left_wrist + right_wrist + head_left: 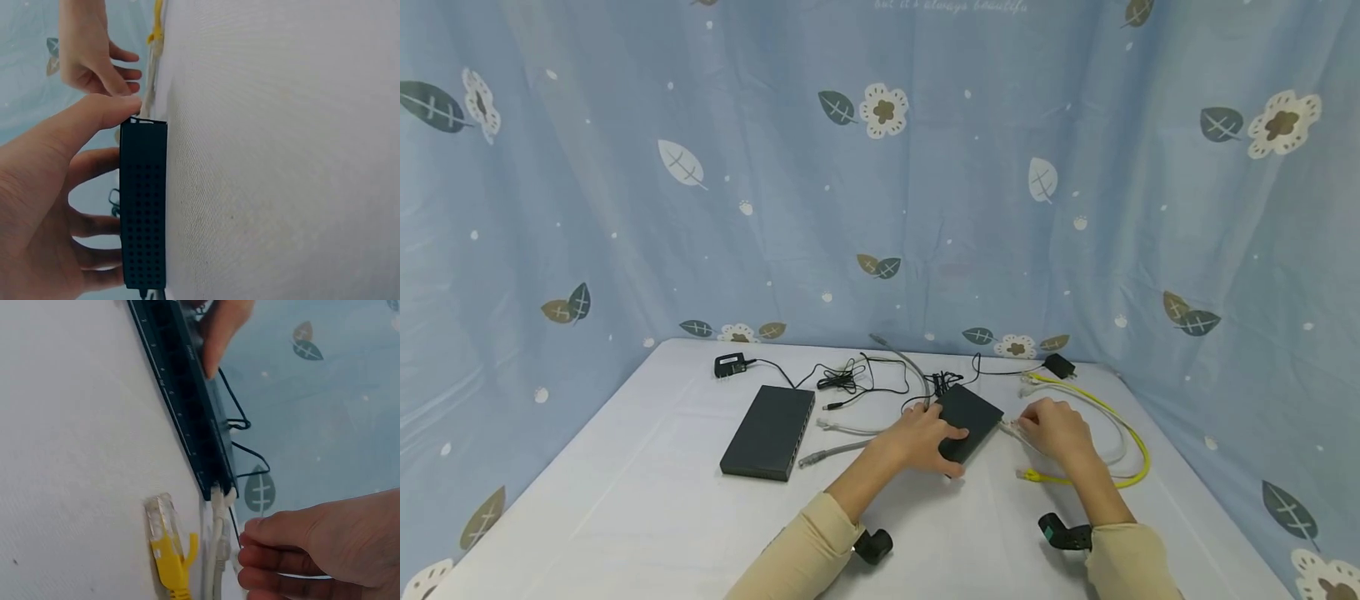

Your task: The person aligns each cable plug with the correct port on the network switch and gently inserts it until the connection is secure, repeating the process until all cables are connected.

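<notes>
Nearest, a wrist camera point(873, 547) sits at each sleeve point(814, 542). The yellow cable point(1141, 450) lies with its near plug loose. The left hand point(917, 442), fingers spread apart, presses on the right-hand black box point(966, 412), which lies angled right of centre. The right hand point(1060, 429), fingers curled, is beside its port side, close to a white cable point(214, 550); whether it pinches it cannot be told. In judgement, one white plug point(217, 499) is seated in the end port. Apparently outstanding: loose grey cables point(835, 453), the left-hand black box point(767, 433) with no plug visible, and the barrel plug point(832, 407). Beyond, two power adapters point(730, 365) lie unplugged. White cloth covers the table point(587, 500); a blue patterned curtain point(955, 208) hangs behind.
</notes>
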### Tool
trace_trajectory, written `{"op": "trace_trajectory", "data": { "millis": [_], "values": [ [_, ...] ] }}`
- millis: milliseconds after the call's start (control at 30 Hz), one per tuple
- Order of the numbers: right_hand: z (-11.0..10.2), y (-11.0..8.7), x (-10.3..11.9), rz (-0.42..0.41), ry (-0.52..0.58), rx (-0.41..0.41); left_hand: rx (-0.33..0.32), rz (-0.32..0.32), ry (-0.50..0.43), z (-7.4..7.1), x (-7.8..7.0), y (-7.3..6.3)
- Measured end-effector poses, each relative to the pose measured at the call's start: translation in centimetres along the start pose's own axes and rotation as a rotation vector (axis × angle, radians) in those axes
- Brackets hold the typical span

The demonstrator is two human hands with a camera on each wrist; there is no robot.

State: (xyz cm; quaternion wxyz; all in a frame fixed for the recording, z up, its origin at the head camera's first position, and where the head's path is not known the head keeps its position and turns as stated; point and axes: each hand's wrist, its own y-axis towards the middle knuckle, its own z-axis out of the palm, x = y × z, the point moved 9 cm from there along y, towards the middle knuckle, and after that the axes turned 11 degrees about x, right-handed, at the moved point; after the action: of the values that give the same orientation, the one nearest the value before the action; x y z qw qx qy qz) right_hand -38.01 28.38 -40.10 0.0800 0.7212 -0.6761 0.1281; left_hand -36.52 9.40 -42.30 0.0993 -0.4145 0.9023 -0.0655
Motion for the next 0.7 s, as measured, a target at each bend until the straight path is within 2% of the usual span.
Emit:
{"op": "trace_trajectory", "data": {
  "millis": [233, 700],
  "values": [
    [0.1, 0.4, -1.1, 0.011, 0.005, 0.026, 0.003, 0.013, 0.027, -0.1, 0.0, -0.1],
    [0.9, 0.6, -2.1, 0.036, 0.01, 0.059, 0.02, 0.022, -0.023, 0.1, 0.2, 0.0]
  ]
}}
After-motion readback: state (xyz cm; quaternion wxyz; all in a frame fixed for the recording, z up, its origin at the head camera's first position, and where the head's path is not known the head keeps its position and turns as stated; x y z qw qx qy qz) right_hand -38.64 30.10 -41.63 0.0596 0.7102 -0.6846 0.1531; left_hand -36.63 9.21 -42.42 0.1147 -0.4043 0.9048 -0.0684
